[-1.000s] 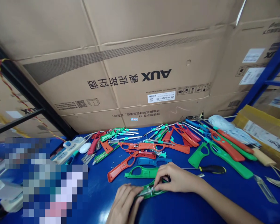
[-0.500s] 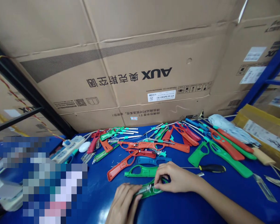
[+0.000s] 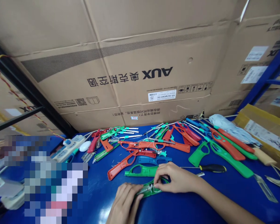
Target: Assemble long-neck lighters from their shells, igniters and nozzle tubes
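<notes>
- Blue surface [image 3: 93,194], toward its near edge: open green lighter shell [image 3: 150,194] between both hands, long axis roughly left-right.
- Left hand [image 3: 124,199] holds its left end; right hand [image 3: 174,179], fingertips pinched on white wire [image 3: 154,189].
- Just beyond: green shell half [image 3: 143,171], roughly parallel.
- Right: screwdriver [image 3: 212,168].

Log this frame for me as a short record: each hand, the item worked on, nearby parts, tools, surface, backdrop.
Left hand: holds one end of the green casing
Right hand: fingertips at the casing's other part; whether they pinch anything is unclear
Item: open green casing, clear part inside
Nearby parts: another green casing just beyond; a blue casing behind that
Tool: screwdriver lying beyond the right forearm
Surface: blue table
Backdrop: cardboard, print upside down
</notes>
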Available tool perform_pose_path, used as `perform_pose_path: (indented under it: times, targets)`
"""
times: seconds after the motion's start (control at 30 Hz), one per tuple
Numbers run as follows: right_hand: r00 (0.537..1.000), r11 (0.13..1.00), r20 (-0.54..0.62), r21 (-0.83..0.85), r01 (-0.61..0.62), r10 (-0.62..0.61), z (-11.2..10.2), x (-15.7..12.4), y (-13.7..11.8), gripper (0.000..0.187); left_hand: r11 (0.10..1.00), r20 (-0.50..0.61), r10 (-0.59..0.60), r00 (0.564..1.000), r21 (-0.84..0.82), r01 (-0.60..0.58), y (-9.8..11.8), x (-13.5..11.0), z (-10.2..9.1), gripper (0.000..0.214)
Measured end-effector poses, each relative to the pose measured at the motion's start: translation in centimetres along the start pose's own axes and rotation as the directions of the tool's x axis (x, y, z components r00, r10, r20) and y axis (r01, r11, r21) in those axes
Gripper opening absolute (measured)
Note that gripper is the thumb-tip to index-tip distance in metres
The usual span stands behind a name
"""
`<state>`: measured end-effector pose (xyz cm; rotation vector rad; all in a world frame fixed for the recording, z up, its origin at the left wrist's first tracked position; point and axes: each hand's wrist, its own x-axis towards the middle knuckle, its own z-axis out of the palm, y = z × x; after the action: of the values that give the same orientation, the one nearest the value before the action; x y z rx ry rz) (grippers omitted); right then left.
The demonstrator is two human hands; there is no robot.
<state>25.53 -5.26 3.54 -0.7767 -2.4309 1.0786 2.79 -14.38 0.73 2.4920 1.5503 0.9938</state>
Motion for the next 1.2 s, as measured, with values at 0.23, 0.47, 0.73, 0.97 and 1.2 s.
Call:
perform_pose_path:
  times: [0.23, 0.47, 0.73, 0.97, 1.2]
  targets:
    - [1.000, 1.000, 0.028, 0.006, 0.001, -0.001, 0.4, 0.0, 0.2, 0.010, 0.998, -0.012, 0.050, 0.999, -0.034, -0.050, -0.3, -0.5, 0.7, 0.018]
    - [1.000, 0.999, -0.001, -0.019, 0.027, -0.027, 0.7, 0.0, 0.3, 0.008, 0.997, -0.019, 0.063, 0.998, -0.050, -0.063, -0.6, -0.8, 0.9, 0.018]
    - [0.999, 0.999, -0.008, -0.022, 0.049, -0.049, 1.0, 0.1, 0.3, 0.010, 0.996, -0.038, 0.063, 0.997, -0.065, -0.065, -0.5, -0.7, 1.0, 0.017]
    - [0.999, 0.999, -0.024, -0.017, 0.044, -0.044, 1.2, 0.1, 0.1, 0.010, 0.994, -0.007, 0.049, 0.999, -0.093, -0.049, -0.5, -0.8, 0.9, 0.017]
    - [0.997, 0.997, -0.021, -0.029, 0.071, -0.072, 1.5, 0.2, 0.4, 0.009, 0.988, 0.021, 0.015, 1.000, -0.156, -0.011, -0.3, -0.7, 0.8, 0.017]
